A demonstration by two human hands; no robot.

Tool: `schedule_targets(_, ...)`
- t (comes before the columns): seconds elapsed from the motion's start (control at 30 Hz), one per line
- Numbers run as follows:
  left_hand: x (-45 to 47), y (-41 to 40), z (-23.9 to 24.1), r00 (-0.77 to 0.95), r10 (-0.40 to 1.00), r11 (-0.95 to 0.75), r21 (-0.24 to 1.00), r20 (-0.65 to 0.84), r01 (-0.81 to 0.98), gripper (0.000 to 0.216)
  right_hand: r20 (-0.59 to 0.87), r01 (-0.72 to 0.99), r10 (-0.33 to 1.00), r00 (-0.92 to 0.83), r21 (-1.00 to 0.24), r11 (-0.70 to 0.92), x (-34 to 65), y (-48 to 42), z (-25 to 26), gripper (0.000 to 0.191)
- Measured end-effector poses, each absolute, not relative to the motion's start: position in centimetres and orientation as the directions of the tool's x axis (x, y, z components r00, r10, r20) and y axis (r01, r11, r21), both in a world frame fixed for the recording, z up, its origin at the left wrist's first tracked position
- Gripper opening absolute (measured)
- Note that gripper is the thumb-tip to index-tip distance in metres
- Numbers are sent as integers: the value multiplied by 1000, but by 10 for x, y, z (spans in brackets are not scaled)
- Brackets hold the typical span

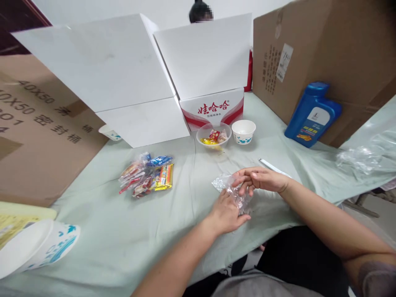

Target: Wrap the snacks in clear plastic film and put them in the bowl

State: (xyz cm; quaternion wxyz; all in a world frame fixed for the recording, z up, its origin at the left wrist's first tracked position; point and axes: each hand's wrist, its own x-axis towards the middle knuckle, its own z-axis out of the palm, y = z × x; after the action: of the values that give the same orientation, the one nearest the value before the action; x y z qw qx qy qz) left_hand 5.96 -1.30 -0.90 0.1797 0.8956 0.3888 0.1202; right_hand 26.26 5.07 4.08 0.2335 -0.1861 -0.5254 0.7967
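A crumpled clear plastic bag (223, 181) lies on the cloth between my hands. My left hand (227, 212) rests on it, back upward, with the thumb stretched out to the right. Just beyond, my right hand (260, 180) hovers at the bag's right side, its fingers loosely bent and apart; whether they touch the plastic I cannot tell. Left of my hands sits a pile of wrapped snacks (147, 175). Farther back, a clear plastic bowl (202, 138) holds several wrapped sweets, and a white paper bowl (244, 130) with a blue pattern stands beside it.
White cartons (213, 57) stand at the back, between brown cardboard boxes (321, 45) at the sides. A blue bottle (312, 115) is at the right, with crumpled plastic film (360, 159) near the edge. A large paper tub (58, 245) tilts at the front left. A person's head shows behind the cartons.
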Motion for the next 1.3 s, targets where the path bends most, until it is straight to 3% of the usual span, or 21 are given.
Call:
schedule_targets(0.23,46,-11,4,705,708,-626,430,-34,650,81,-300,-45,651,-697,-888,-458,231,60,33,40)
schedule_targets(0.53,33,-2,15,770,637,-665,517,18,539,89,-272,-68,723,-635,-913,-403,230,52,32,50)
schedule_targets(0.67,25,5,29,803,595,-694,533,45,484,69,-145,-157,802,-580,-946,-285,238,52,34,48)
schedule_targets(0.77,20,10,35,793,607,-685,536,46,493,39,-43,-153,917,-397,-982,-112,241,54,31,41)
schedule_targets(0.87,20,12,32,821,570,-697,555,44,454,32,42,-25,970,-240,-999,37,237,56,22,31)
schedule_targets(0.97,22,13,27,851,523,-712,573,49,406,30,74,222,971,-227,-967,125,229,58,13,21)
schedule_targets(1.1,21,13,25,859,510,-719,563,32,407,20,56,629,957,-283,-743,229,218,57,7,5)
schedule_targets(1.3,21,11,26,866,499,-725,555,15,409,21,64,814,945,-320,-491,309,211,52,11,33)
